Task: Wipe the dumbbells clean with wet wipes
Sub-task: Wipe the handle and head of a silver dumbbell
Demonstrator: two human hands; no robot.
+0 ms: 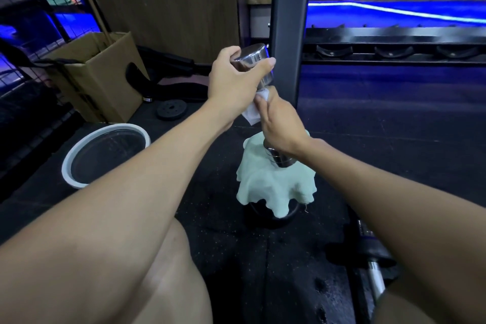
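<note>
A chrome dumbbell [253, 56] stands tilted on end in the middle of the view. My left hand [235, 79] grips its upper head from the left. My right hand [282, 126] is wrapped round the handle with a white wet wipe [251, 113] between the fingers and the bar; the handle itself is hidden. The lower chrome head [282, 159] rests on a pale green cloth [273, 184] draped over a dark round object on the floor.
A white-rimmed bucket [67, 166] stands on the black floor at left, with a cardboard box [102, 81] and a small weight plate [171, 109] behind it. A grey rack post [288, 21] rises just behind the dumbbell. A barbell end [373, 268] lies at lower right.
</note>
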